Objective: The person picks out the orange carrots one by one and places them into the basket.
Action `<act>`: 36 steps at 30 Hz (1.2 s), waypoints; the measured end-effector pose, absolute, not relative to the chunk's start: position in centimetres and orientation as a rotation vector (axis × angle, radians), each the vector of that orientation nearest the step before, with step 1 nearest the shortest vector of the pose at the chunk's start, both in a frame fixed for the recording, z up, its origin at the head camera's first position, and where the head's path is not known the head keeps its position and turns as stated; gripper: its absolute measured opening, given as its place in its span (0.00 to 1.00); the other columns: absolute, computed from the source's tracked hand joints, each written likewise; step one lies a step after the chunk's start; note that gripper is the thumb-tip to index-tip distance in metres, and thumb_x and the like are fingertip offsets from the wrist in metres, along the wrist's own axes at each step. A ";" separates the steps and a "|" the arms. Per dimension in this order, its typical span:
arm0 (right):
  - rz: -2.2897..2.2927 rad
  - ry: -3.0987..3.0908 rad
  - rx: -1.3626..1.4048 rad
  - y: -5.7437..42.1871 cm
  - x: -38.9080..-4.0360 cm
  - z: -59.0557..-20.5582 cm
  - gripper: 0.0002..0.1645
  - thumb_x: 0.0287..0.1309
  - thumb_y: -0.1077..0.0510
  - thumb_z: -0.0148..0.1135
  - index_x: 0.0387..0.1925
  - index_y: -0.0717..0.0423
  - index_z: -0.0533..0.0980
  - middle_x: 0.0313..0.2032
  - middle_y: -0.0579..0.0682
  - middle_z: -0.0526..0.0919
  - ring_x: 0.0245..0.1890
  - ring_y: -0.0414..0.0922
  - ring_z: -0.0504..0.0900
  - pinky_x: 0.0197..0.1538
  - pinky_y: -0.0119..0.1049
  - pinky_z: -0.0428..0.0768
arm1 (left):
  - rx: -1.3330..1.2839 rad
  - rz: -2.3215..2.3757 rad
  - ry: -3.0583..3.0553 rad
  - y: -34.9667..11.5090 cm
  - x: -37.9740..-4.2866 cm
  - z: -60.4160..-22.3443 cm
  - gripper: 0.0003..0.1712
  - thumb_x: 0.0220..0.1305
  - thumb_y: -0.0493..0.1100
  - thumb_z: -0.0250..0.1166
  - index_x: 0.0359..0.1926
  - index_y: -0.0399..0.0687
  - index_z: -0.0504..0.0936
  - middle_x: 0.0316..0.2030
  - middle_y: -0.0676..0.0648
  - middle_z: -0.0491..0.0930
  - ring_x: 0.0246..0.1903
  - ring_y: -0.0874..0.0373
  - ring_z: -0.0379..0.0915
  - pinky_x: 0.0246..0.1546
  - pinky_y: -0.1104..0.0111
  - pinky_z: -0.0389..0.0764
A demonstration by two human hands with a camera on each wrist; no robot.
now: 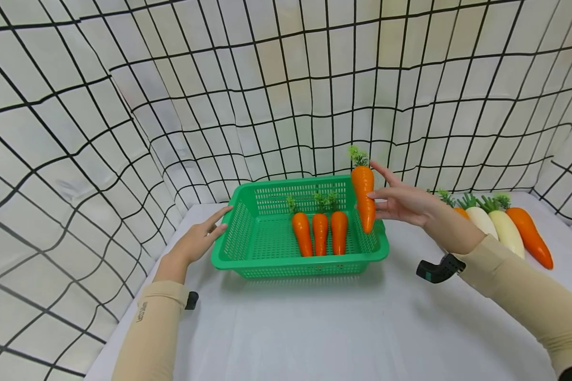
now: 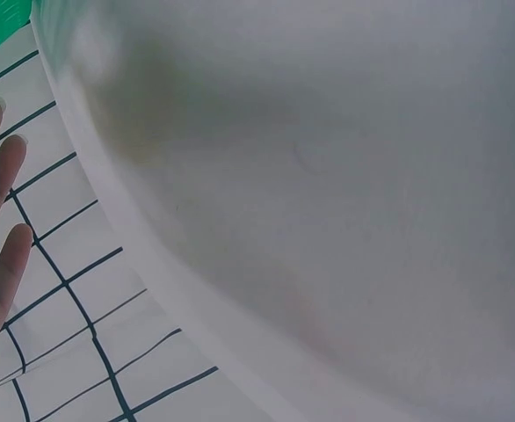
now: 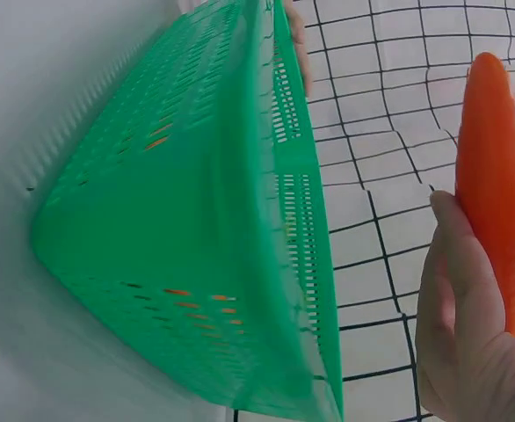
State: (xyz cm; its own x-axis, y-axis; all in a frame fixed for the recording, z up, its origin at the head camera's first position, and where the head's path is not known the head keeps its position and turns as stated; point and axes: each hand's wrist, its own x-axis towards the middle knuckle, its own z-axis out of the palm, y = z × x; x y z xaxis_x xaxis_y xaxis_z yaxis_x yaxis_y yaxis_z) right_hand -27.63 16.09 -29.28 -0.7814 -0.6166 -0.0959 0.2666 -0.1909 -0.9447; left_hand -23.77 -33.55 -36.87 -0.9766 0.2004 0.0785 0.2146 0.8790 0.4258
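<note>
In the head view my right hand [image 1: 407, 205] pinches a carrot [image 1: 363, 193] between thumb and fingers, leafy top up and tip down, over the right end of a green basket [image 1: 297, 264]. Three more carrots [image 1: 320, 235] lie side by side in that basket. The right wrist view shows the held carrot [image 3: 493, 176] above the basket's rim, with the thumb along it. At the basket's left end my left hand [image 1: 193, 243] has its fingers extended at the rim. Those fingers [image 2: 4, 189] appear straight and spread in the left wrist view.
On the table's right side lie two white radishes [image 1: 507, 233], an orange carrot [image 1: 529, 235] and another partly hidden behind the right forearm. A white-backed black grid net [image 1: 331, 106] encloses the table's back and sides. The white tabletop [image 1: 305, 328] extends in front of the basket.
</note>
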 end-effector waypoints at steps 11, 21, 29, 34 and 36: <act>-1.870 1.681 -0.500 12.4 -30.5 -28.2 0.52 0.73 0.72 0.47 0.83 0.33 0.39 0.77 0.63 0.43 0.50 0.51 0.81 0.49 0.44 0.84 | -0.309 -0.685 -3.023 -33.6 -23.4 -36.4 0.35 0.81 0.64 0.42 0.82 0.65 0.50 0.60 0.27 0.76 0.59 0.28 0.73 0.53 0.33 0.73; -1.879 1.763 -0.385 9.1 -32.8 -27.9 0.52 0.72 0.72 0.53 0.82 0.34 0.43 0.74 0.65 0.49 0.43 0.52 0.78 0.47 0.44 0.84 | -0.295 -0.696 -3.031 -33.8 -23.2 -36.7 0.36 0.81 0.65 0.42 0.83 0.66 0.49 0.60 0.27 0.76 0.59 0.28 0.72 0.53 0.33 0.72; -1.827 1.881 -0.454 7.1 -34.9 -27.6 0.52 0.71 0.71 0.55 0.82 0.35 0.43 0.70 0.68 0.60 0.47 0.56 0.81 0.55 0.54 0.80 | -0.296 -0.706 -3.020 -33.7 -23.2 -36.6 0.35 0.81 0.64 0.42 0.82 0.66 0.50 0.61 0.28 0.75 0.60 0.29 0.72 0.54 0.33 0.71; -1.803 1.889 -0.527 6.8 -36.0 -28.3 0.53 0.71 0.71 0.54 0.82 0.33 0.42 0.70 0.69 0.59 0.48 0.56 0.80 0.57 0.57 0.79 | -0.307 -0.704 -3.020 -33.6 -23.4 -36.5 0.36 0.81 0.65 0.42 0.83 0.67 0.49 0.62 0.28 0.75 0.60 0.29 0.72 0.55 0.33 0.71; -1.764 1.898 -0.581 6.7 -36.4 -28.7 0.53 0.71 0.71 0.54 0.83 0.34 0.41 0.71 0.69 0.57 0.52 0.59 0.78 0.59 0.59 0.77 | -0.305 -0.707 -3.022 -33.5 -23.4 -36.6 0.36 0.81 0.65 0.42 0.83 0.67 0.49 0.62 0.28 0.75 0.60 0.29 0.72 0.55 0.33 0.71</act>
